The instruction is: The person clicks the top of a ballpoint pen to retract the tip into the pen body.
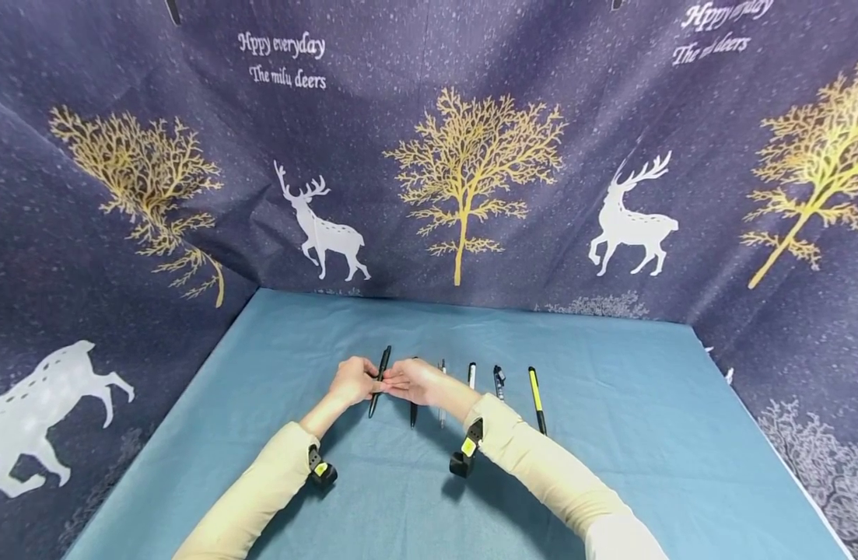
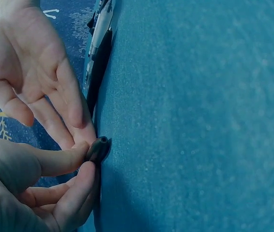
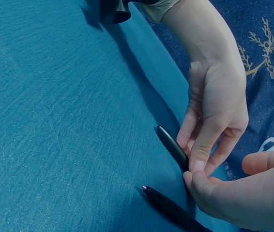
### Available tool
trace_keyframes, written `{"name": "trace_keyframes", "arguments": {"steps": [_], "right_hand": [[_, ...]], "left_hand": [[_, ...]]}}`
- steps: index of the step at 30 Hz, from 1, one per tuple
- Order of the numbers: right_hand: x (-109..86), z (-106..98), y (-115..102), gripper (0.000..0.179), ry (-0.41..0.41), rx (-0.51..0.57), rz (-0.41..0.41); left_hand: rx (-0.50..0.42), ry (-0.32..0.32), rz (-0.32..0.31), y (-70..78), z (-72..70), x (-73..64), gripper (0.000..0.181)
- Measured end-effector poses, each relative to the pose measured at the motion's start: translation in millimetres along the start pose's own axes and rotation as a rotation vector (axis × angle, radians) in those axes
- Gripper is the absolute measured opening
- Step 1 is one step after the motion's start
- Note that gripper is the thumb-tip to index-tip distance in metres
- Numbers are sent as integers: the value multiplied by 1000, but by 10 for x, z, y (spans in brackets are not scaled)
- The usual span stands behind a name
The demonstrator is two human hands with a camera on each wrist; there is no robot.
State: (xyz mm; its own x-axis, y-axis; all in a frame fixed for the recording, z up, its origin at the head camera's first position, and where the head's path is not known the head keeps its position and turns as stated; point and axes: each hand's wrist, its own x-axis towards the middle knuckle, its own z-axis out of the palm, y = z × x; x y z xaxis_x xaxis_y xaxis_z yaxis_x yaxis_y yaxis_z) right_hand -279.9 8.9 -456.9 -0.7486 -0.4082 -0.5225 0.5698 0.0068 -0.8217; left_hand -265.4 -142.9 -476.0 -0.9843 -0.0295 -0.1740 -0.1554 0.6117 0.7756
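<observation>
My left hand (image 1: pixel 354 381) pinches a slim black pen (image 1: pixel 384 359) between thumb and fingers, at the left end of a row of pens. The pen lies slantwise over the blue cloth; its tip (image 3: pixel 170 143) shows in the right wrist view. My right hand (image 1: pixel 416 378) reaches in from the right with fingers extended, its fingertips right at the same pen and the left fingers. In the left wrist view the right palm (image 2: pixel 30 63) faces the camera. A second black pen (image 1: pixel 413 418) lies partly hidden under the right hand.
Further right on the blue cloth (image 1: pixel 611 467) lie a clear pen (image 1: pixel 442 420), a white pen with a black end (image 1: pixel 472 375), a dark patterned pen (image 1: pixel 499 381) and a yellow and black pen (image 1: pixel 536 393). A dark curtain with deer and trees hangs behind.
</observation>
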Motion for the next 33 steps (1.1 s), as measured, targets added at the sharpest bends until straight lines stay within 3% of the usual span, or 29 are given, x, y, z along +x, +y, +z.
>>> {"name": "trace_keyframes", "arguments": {"steps": [15, 33], "right_hand": [[-11, 19, -3, 36, 18, -17, -2], [-66, -53, -77, 38, 2, -31, -35]], "left_hand": [[47, 21, 32, 2, 25, -14, 36], [205, 62, 84, 13, 20, -35, 41]]}}
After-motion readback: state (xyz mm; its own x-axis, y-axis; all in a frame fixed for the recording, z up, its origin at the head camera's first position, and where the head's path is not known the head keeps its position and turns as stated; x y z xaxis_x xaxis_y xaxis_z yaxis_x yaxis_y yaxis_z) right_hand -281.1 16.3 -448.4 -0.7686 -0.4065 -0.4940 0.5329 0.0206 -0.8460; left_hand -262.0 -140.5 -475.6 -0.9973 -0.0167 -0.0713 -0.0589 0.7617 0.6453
